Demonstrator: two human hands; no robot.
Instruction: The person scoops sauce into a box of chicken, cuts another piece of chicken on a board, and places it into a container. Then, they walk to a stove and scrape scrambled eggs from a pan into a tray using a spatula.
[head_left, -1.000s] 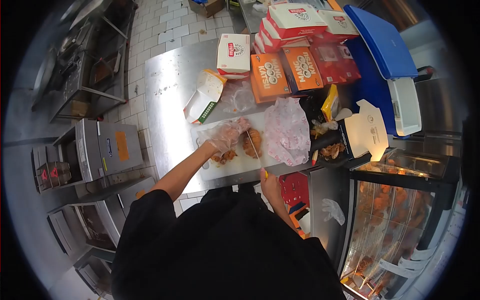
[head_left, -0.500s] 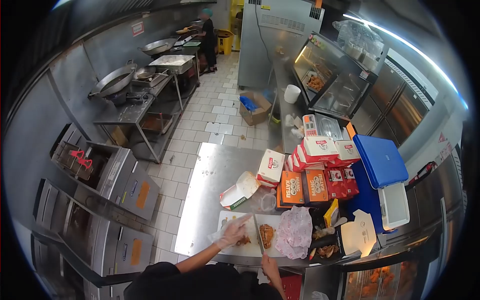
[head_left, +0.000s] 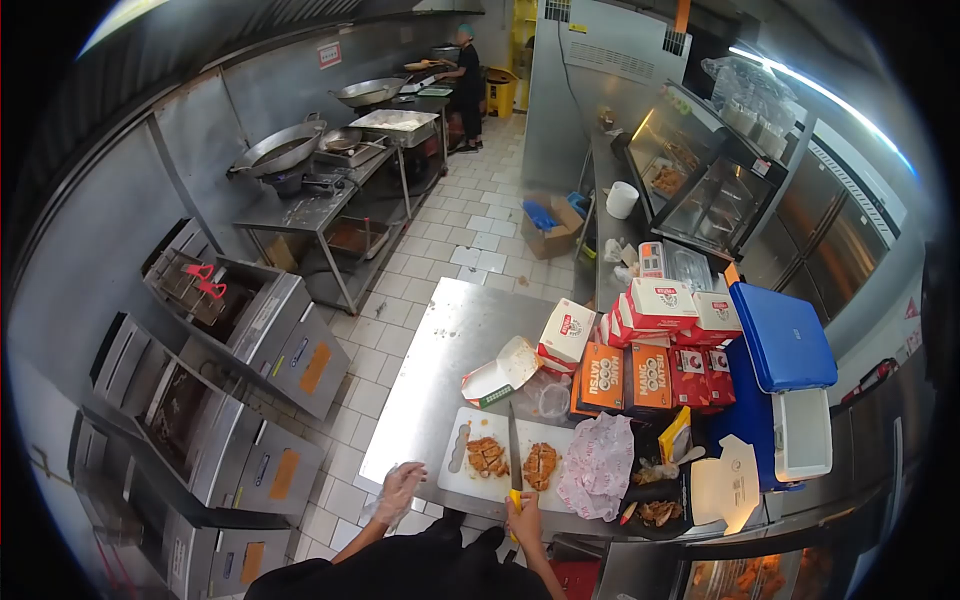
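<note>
On the steel table lies a white cutting board (head_left: 460,479) bearing two portions of breaded fried meat, cut into pieces: a left one (head_left: 487,457) and a right one (head_left: 540,465). My right hand (head_left: 523,520) grips the yellow handle of a knife (head_left: 515,450), whose blade points away from me between the portions. Wearing a clear plastic glove, my left hand (head_left: 400,488) is off the board to its left, near the table's front edge, fingers apart and holding nothing. Crumpled printed paper (head_left: 597,465) is right of the board.
An opened carton (head_left: 500,372) and a clear plastic container (head_left: 548,396) lie beyond the board. Orange boxes (head_left: 605,378), red-white boxes (head_left: 660,304) and a blue cooler lid (head_left: 783,335) stand rightward. Fryers (head_left: 270,340) line the left; a person (head_left: 467,90) works far back.
My left hand has moved off the left meat portion and away to the left of the board. The knife stays in my right hand. The view has shifted, so things appear further right.
</note>
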